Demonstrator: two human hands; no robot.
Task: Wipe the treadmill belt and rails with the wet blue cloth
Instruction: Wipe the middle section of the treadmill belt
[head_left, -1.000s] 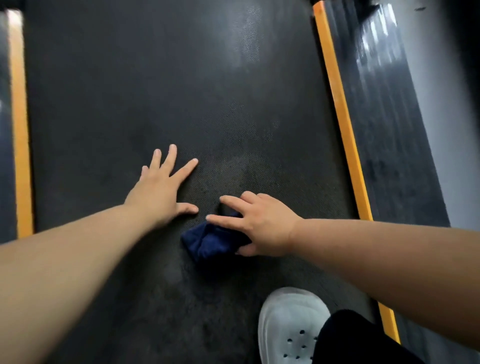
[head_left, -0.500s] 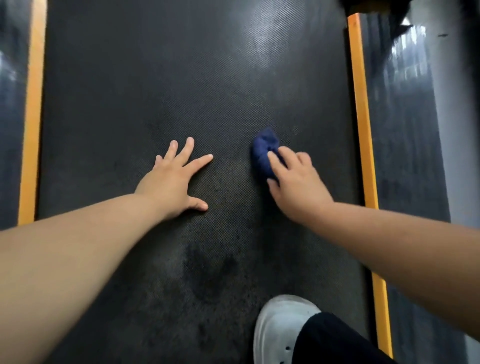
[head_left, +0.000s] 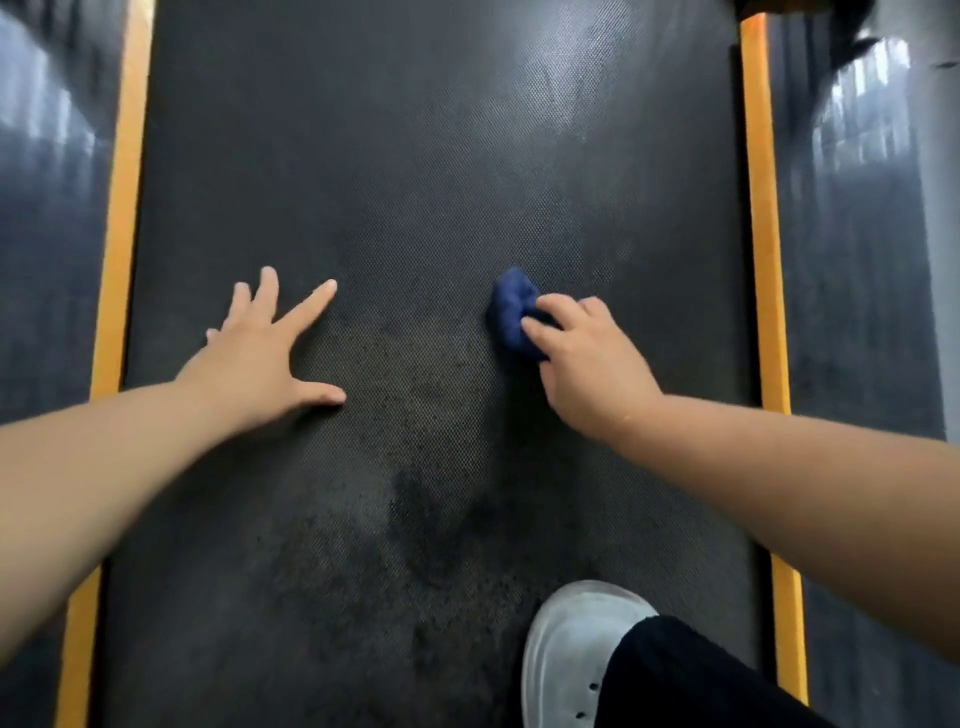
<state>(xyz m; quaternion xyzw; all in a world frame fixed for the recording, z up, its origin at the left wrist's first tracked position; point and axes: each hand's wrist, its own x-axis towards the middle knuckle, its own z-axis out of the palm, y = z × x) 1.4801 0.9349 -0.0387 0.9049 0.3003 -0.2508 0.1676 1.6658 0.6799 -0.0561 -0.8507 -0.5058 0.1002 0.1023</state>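
Relocated since a second ago: the bunched wet dark-blue cloth has gone from beside the left thumb to right of belt centre, farther out. Nearest, a white perforated shoe stands on the black textured treadmill belt; dark mottling there suggests wiping already done. The left hand lies flat, fingers spread, bracing. The right hand grips the cloth, fingers curled over it. The far belt and the glossy dark side rails probably remain to wipe.
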